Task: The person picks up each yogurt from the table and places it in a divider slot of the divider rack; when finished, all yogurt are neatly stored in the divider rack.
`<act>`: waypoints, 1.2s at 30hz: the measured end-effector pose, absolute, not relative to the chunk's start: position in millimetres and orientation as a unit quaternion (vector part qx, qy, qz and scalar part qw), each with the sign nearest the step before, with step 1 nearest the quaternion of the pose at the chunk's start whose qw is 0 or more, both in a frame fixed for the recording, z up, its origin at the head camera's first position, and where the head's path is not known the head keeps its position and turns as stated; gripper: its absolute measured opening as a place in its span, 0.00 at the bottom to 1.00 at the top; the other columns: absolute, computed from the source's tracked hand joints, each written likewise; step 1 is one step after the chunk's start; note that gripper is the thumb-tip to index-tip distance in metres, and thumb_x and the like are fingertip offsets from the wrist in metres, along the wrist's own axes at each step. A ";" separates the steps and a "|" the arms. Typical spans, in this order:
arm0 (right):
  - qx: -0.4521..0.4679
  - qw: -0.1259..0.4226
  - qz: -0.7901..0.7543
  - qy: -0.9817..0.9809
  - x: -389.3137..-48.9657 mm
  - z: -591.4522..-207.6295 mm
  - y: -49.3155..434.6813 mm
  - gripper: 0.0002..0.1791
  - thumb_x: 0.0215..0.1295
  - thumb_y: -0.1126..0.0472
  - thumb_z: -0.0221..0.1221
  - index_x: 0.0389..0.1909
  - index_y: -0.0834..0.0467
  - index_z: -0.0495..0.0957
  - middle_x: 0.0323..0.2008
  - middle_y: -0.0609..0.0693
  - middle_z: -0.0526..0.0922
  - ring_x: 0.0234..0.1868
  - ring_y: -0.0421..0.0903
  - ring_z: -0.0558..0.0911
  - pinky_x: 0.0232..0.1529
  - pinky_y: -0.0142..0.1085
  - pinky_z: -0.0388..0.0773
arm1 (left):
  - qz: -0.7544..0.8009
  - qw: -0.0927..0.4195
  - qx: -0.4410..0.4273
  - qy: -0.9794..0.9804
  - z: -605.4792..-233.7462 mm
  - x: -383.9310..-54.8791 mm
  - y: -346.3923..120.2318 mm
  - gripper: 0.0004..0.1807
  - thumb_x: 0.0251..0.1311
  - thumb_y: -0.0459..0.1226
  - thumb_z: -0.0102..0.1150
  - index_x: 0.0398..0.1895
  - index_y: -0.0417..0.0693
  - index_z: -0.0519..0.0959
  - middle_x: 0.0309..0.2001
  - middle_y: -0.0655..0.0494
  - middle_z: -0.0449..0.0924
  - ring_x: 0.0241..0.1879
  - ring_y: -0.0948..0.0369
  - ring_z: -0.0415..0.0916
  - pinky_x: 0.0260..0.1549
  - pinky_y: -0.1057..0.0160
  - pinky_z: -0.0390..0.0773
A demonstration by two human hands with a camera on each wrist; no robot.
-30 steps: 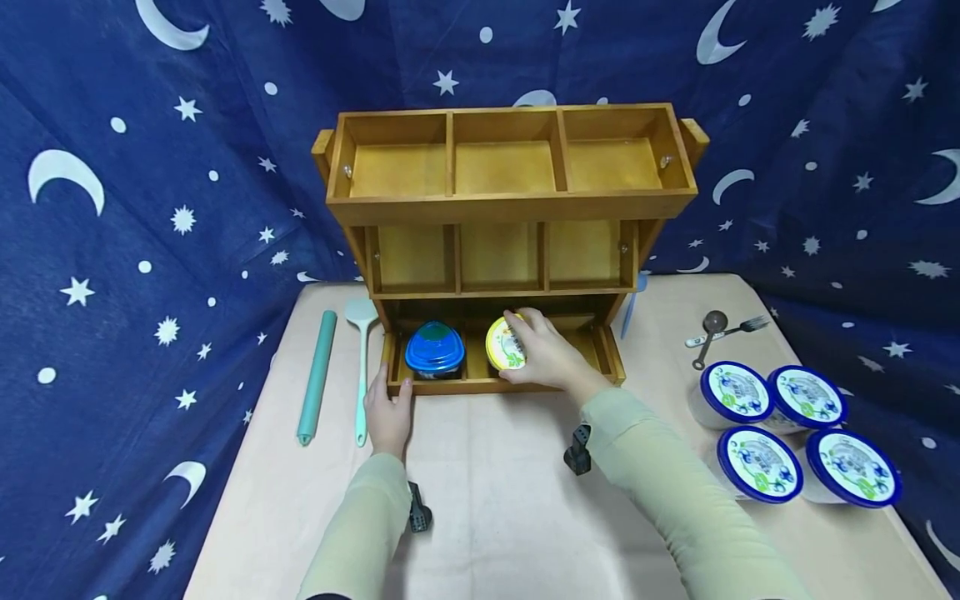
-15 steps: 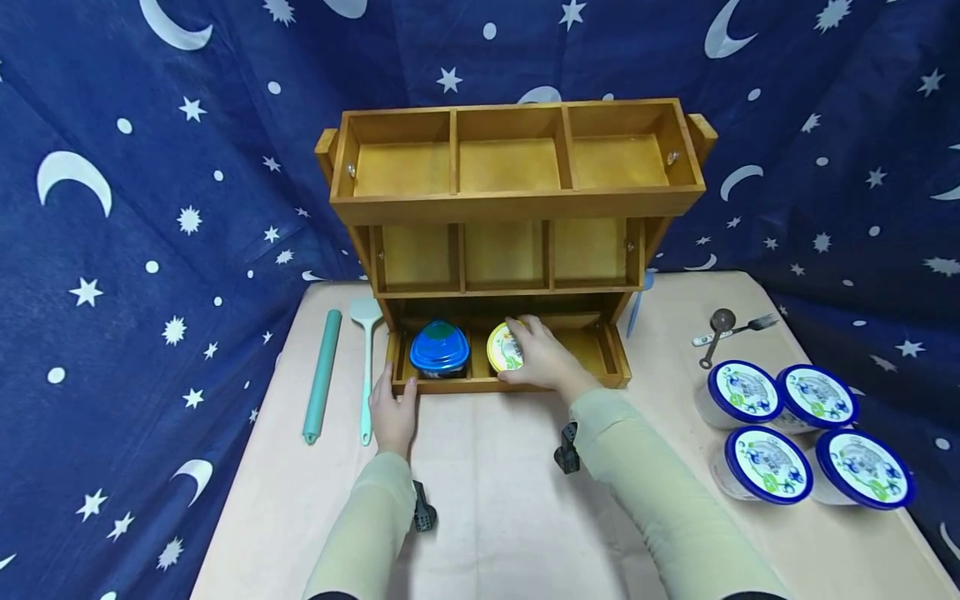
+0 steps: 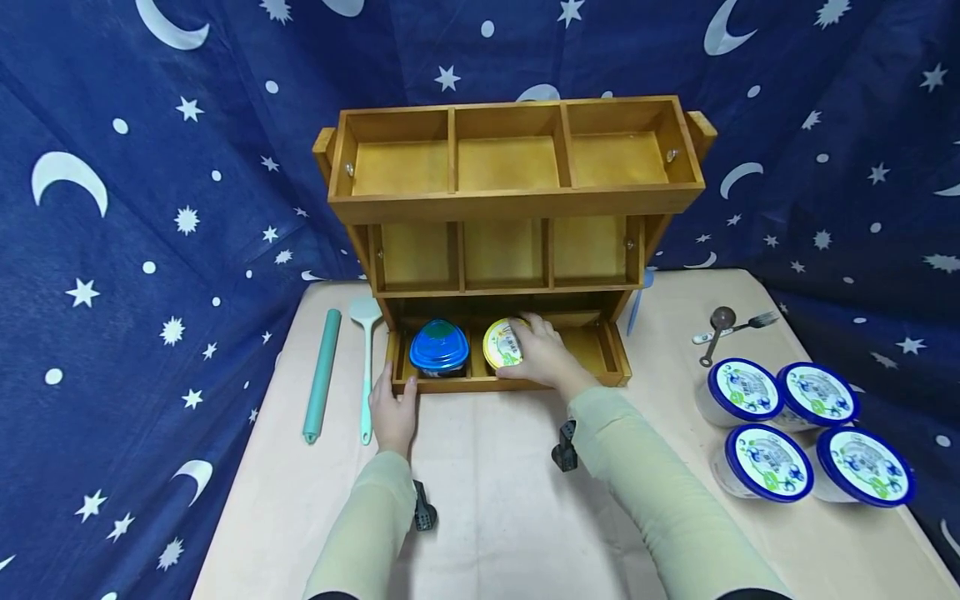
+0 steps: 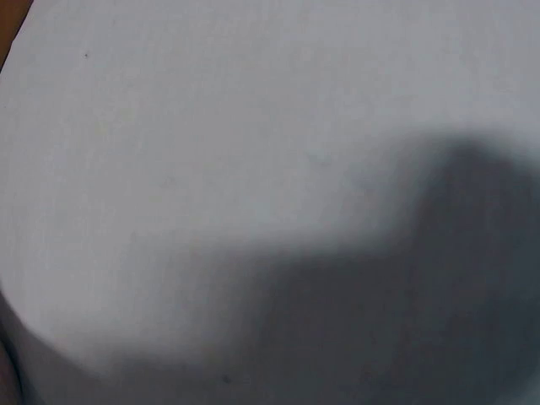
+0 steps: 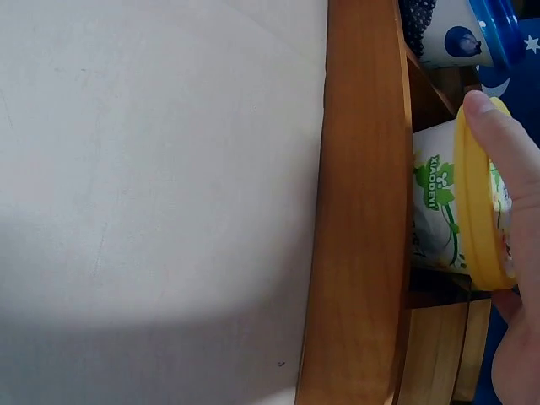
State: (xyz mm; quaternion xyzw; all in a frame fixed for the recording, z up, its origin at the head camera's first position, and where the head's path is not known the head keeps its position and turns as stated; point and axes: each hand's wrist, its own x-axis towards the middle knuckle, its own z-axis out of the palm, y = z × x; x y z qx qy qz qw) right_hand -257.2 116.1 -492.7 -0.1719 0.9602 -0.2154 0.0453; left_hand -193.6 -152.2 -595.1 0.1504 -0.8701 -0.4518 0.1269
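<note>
In the head view my right hand [image 3: 546, 352] holds a small round tub with a yellow lid [image 3: 502, 344], in the middle compartment of the bottom tier of a wooden organizer [image 3: 517, 385]. In the right wrist view the thumb [image 5: 506, 148] lies against the lid, and the tub's white side with green print shows. My left hand [image 3: 393, 417] touches the organizer's bottom left front corner, fingers fairly straight. A blue-lidded tub [image 3: 438, 348] sits in the bottom left compartment. The left wrist view shows mostly pale tabletop and shadow.
Several blue-lidded tubs [image 3: 767, 462] stand at the right. Behind them lie a dark spoon [image 3: 717, 325] and a fork [image 3: 756, 322]. A teal roll [image 3: 322, 375] and a pale turquoise spatula [image 3: 366, 367] lie left of the organizer. A starry blue curtain [image 3: 187, 275] hangs behind.
The yellow-lidded tub has shifted slightly left within the compartment, with my right hand still on it. My left hand stays at the organizer's corner. The head view has shifted slightly.
</note>
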 end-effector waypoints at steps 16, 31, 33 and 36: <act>-0.189 0.058 -0.228 0.953 -255.7 -493.5 122.3 0.53 0.46 0.42 0.69 0.68 0.65 0.57 0.67 0.63 0.58 0.66 0.61 0.58 0.66 0.51 0.56 | -0.443 0.119 0.158 -0.874 -595.4 -195.1 -151.3 0.35 0.64 0.56 0.46 0.72 0.55 0.55 0.69 0.49 0.58 0.67 0.49 0.53 0.65 0.49 0.56; -0.205 0.038 -0.228 0.951 -241.7 -485.7 147.6 0.51 0.48 0.42 0.68 0.68 0.63 0.58 0.67 0.60 0.59 0.66 0.60 0.57 0.65 0.53 0.54 | -0.446 0.114 0.158 -0.874 -593.0 -193.0 -149.6 0.35 0.65 0.55 0.47 0.72 0.55 0.56 0.69 0.49 0.58 0.67 0.50 0.53 0.65 0.49 0.55; -0.205 0.038 -0.224 0.952 -240.4 -486.2 152.3 0.51 0.49 0.41 0.68 0.68 0.63 0.58 0.66 0.60 0.60 0.65 0.59 0.58 0.65 0.53 0.54 | -0.446 0.112 0.158 -0.874 -593.9 -193.3 -149.8 0.35 0.64 0.56 0.46 0.72 0.56 0.56 0.69 0.50 0.58 0.67 0.50 0.52 0.65 0.49 0.55; -0.204 0.041 -0.219 0.953 -238.3 -484.7 157.8 0.50 0.49 0.40 0.67 0.68 0.62 0.59 0.65 0.60 0.62 0.65 0.59 0.59 0.65 0.54 0.54 | -0.447 0.120 0.156 -0.873 -596.7 -194.4 -151.2 0.36 0.64 0.58 0.45 0.72 0.56 0.56 0.68 0.49 0.59 0.67 0.49 0.53 0.64 0.48 0.56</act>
